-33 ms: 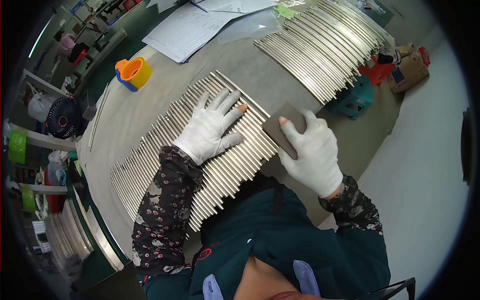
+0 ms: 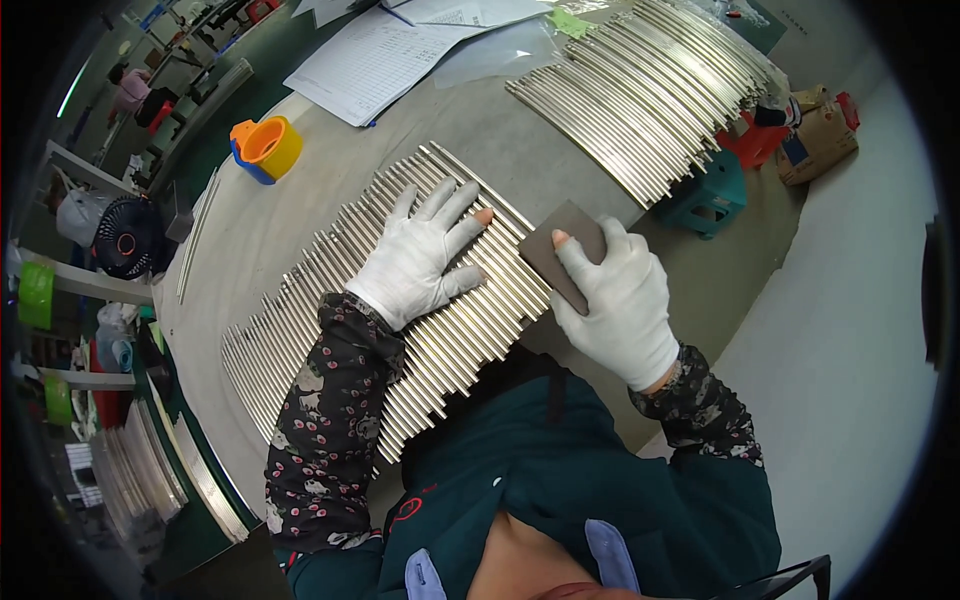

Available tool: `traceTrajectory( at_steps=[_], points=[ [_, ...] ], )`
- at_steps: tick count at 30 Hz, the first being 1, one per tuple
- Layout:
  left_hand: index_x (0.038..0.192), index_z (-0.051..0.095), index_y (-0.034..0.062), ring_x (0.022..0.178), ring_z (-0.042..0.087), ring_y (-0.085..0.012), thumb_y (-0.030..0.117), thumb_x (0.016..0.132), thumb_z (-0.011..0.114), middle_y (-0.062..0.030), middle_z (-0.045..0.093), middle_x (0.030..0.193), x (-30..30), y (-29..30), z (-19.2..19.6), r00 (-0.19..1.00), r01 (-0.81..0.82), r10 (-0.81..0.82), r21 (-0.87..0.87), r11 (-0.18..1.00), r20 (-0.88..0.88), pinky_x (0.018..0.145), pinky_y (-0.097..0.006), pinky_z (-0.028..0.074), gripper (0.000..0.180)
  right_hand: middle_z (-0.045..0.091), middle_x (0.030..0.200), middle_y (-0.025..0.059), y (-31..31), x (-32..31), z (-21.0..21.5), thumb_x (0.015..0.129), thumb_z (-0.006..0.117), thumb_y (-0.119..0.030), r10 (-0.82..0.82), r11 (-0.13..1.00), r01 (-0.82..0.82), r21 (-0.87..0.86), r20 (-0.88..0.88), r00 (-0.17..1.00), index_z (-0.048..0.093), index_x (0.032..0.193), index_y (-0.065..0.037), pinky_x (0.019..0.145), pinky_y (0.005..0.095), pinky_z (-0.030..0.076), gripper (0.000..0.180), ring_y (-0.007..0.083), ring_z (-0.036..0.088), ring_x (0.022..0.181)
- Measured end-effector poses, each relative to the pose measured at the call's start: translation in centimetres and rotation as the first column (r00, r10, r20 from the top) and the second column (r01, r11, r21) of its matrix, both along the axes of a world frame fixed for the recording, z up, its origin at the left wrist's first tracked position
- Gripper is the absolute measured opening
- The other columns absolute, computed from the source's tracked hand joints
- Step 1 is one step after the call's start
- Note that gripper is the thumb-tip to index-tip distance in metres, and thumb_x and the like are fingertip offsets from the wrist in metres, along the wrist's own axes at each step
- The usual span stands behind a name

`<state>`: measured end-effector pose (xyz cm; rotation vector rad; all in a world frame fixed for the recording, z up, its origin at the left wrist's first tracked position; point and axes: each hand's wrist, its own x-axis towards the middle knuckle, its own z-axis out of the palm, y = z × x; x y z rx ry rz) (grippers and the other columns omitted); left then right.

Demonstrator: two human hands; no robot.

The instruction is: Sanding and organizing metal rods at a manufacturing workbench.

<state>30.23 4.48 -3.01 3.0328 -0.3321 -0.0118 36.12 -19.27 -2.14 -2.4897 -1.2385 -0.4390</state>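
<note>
A row of thin shiny metal rods (image 2: pixel 480 340) lies side by side on the grey table (image 2: pixel 215 240) in front of me. Flat on top of them rests my left hand (image 2: pixel 425 250), in a white glove, its fingers spread and a bare fingertip showing. My right hand (image 2: pixel 620 300), gloved in the same way, grips a brown-grey sanding block (image 2: pixel 565 245) with the bare thumb tip on its upper face. The block sits at the right ends of the nearest rods; whether it touches them I cannot tell.
A second batch of metal rods (image 2: pixel 650 95) lies at the far right of the table. Paper sheets (image 2: pixel 375 65) and a yellow tape ring (image 2: pixel 275 148) lie toward the back. A teal stool (image 2: pixel 708 200) and a cardboard box (image 2: pixel 820 145) stand beyond the right edge. A black fan (image 2: pixel 127 237) is at left.
My right hand has shifted slightly left and up with the sanding block. My left hand stays in place on the rods.
</note>
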Motion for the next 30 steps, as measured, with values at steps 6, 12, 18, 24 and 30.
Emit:
traceTrajectory(
  at_steps=[6, 12, 18, 24, 30],
  points=[
    [0.137, 0.042, 0.0109, 0.139, 0.023, -0.0333, 0.057, 0.087, 0.047, -0.0135, 0.029, 0.148, -0.4, 0.4, -0.7, 0.999, 0.015, -0.015, -0.003, 1.0, 0.043, 0.113, -0.054, 0.014, 0.069, 0.05, 0.114, 0.022, -5.9, -0.8, 1.0, 0.061, 0.076, -0.023, 0.059, 0.996, -0.064, -0.062, -0.085, 0.995, 0.062, 0.111, -0.012, 0.072, 0.0398, 0.047, 0.053, 0.0326, 0.054, 0.088],
    [0.138, 0.041, 0.0112, 0.139, 0.022, -0.0335, 0.055, 0.087, 0.049, -0.0136, 0.029, 0.149, -0.2, 0.3, -0.5, 1.0, 0.014, -0.014, 0.002, 1.0, 0.021, 0.113, -0.054, 0.014, 0.068, 0.05, 0.116, 0.0202, -5.9, -0.5, 0.3, 0.06, 0.076, -0.021, -0.007, 0.993, 0.011, 0.117, -0.033, 0.999, 0.061, 0.112, -0.013, 0.077, 0.0403, 0.046, 0.054, 0.033, 0.051, 0.093],
    [0.138, 0.041, 0.011, 0.139, 0.022, -0.0333, 0.053, 0.088, 0.048, -0.0139, 0.029, 0.149, 0.2, -0.1, -0.3, 1.0, 0.004, -0.004, 0.023, 1.0, 0.01, 0.113, -0.054, 0.014, 0.066, 0.05, 0.116, 0.0204, -5.2, -0.6, -0.1, 0.06, 0.077, -0.022, 0.001, 0.996, 0.004, 0.089, -0.054, 0.999, 0.061, 0.113, -0.012, 0.076, 0.0402, 0.047, 0.056, 0.0327, 0.052, 0.093],
    [0.141, 0.037, 0.0141, 0.139, 0.022, -0.0373, 0.062, 0.09, 0.036, -0.0168, 0.027, 0.149, 0.5, 0.2, -1.0, 0.999, 0.035, -0.035, 0.026, 0.999, 0.005, 0.112, -0.057, 0.012, 0.07, 0.051, 0.113, 0.0199, -2.7, -0.4, -0.5, 0.064, 0.075, -0.025, 0.018, 0.999, -0.017, 0.046, -0.016, 1.0, 0.06, 0.114, -0.012, 0.071, 0.0396, 0.047, 0.053, 0.0305, 0.053, 0.088],
    [0.138, 0.042, 0.0098, 0.138, 0.024, -0.033, 0.05, 0.087, 0.05, -0.0142, 0.029, 0.149, 0.3, 0.1, -0.5, 0.999, 0.026, -0.026, 0.027, 0.999, 0.023, 0.113, -0.054, 0.015, 0.065, 0.05, 0.113, 0.0214, -3.6, -0.4, -0.3, 0.065, 0.074, -0.023, 0.059, 0.998, -0.059, -0.012, -0.039, 0.998, 0.059, 0.117, -0.011, 0.068, 0.0381, 0.047, 0.056, 0.0303, 0.055, 0.085]
  ],
)
